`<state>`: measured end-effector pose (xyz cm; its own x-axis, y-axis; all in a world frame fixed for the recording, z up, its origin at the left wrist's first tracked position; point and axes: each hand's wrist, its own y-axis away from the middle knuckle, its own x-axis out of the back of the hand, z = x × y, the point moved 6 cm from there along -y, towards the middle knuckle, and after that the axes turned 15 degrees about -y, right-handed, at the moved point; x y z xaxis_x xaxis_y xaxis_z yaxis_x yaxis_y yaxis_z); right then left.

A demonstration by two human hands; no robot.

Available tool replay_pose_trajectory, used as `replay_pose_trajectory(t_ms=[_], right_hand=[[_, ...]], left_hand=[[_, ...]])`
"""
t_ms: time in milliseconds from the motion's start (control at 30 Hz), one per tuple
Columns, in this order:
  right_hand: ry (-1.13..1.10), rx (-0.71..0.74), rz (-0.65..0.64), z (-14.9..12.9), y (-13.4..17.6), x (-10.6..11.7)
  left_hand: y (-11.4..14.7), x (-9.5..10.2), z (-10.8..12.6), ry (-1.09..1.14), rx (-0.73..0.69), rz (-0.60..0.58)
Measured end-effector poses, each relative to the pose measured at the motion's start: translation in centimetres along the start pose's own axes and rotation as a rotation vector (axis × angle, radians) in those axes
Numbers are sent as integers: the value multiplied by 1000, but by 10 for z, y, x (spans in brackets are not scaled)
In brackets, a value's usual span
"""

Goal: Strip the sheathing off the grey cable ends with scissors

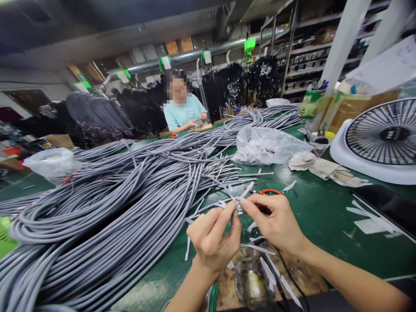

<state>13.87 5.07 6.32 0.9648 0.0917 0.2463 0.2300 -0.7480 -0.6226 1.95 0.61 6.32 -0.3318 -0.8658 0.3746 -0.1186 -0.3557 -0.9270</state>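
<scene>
In the head view, my left hand [216, 236] and my right hand [274, 221] meet over the front of the green table. Both pinch the stripped end of a grey cable [224, 187], whose pale inner strands [247, 190] stick up between my fingertips. What exactly each fingertip presses on is too small to make out. Scissors with orange handles [271, 191] lie just behind my right hand, partly hidden by it. Below my hands a wooden board [303, 275] carries a dull metal object [255, 279] in a clear wrapping, with thin black cords beside it.
A large heap of grey cables [130, 208] covers the left and middle. Behind my hands lie a clear plastic bag [269, 145] and work gloves [325, 167]. A fan [383, 134] and a dark flat device [386, 208] are at right. Across the table sits a co-worker [186, 110].
</scene>
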Motion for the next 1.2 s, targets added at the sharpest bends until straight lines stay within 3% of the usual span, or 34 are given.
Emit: replay_pose_trajectory(t_ms=[67, 200, 267, 433, 633, 700, 833, 1067, 1200], right_hand=[[10, 64, 18, -3, 2, 0], [80, 379, 82, -20, 12, -1], [111, 460, 82, -23, 14, -2], [151, 314, 116, -18, 9, -1], [107, 621, -136, -45, 29, -21], [120, 472, -41, -32, 21, -13], [190, 240, 73, -6, 5, -1], [186, 187, 16, 2, 6, -5], [188, 173, 23, 2, 3, -4]], left_hand=[[1, -1, 1, 10, -8, -27], [1, -2, -1, 74, 33, -66], [1, -3, -2, 99, 52, -83], [3, -10, -3, 40, 21, -104], [0, -37, -28, -9, 238, -363], [-2, -38, -31, 108, 324, -389], [-4, -28, -30, 267, 427, -310], [-2, -21, -26, 296, 418, -263], [-3, -20, -20, 274, 335, -254]])
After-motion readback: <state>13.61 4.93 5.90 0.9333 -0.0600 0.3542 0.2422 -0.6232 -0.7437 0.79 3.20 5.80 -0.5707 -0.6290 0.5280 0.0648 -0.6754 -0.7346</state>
